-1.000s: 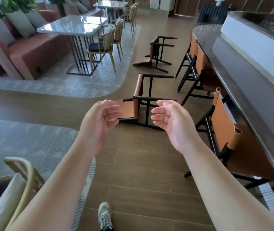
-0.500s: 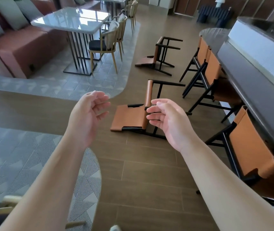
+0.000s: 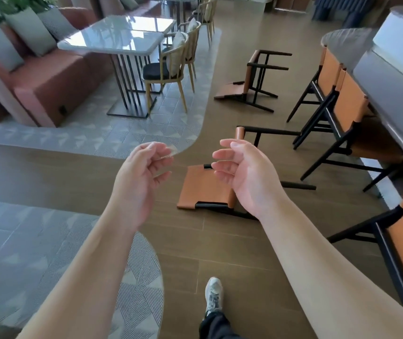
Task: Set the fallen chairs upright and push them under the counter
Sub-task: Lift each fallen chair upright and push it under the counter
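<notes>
Both hands, left (image 3: 141,177) and right (image 3: 247,177), are loosely spread and empty, reaching for the near chair (image 3: 205,189) lying on its back.

I see the nearer fallen chair (image 3: 204,185) with a smooth tan leather-like seat on a matt black frame. The floor (image 3: 48,172) looks like matt brown wood planks. A dining table (image 3: 119,36) farther off has a glossy, stone-like top.
</notes>
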Available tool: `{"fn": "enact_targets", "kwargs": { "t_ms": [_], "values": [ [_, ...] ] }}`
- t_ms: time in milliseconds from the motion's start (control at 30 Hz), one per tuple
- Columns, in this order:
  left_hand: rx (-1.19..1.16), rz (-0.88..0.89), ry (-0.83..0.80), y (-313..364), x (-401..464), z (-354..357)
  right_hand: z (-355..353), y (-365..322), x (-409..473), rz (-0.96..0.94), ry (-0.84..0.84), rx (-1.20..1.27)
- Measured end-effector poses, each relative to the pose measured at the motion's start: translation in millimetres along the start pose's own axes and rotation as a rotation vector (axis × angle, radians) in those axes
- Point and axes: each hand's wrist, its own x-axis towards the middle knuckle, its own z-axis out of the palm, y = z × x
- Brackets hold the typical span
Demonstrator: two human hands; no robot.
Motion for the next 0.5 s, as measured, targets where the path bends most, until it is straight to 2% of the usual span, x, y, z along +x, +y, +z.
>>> {"fn": "enact_targets", "kwargs": {
  "t_ms": [267,500],
  "values": [
    [0.051,-0.007,-0.001,7,133,50,-29,-41,140,0.017,-0.015,0.105],
    [0.063,-0.004,0.008,10,198,63,-33,-59,211,-0.002,-0.077,0.105]
  ]
}}
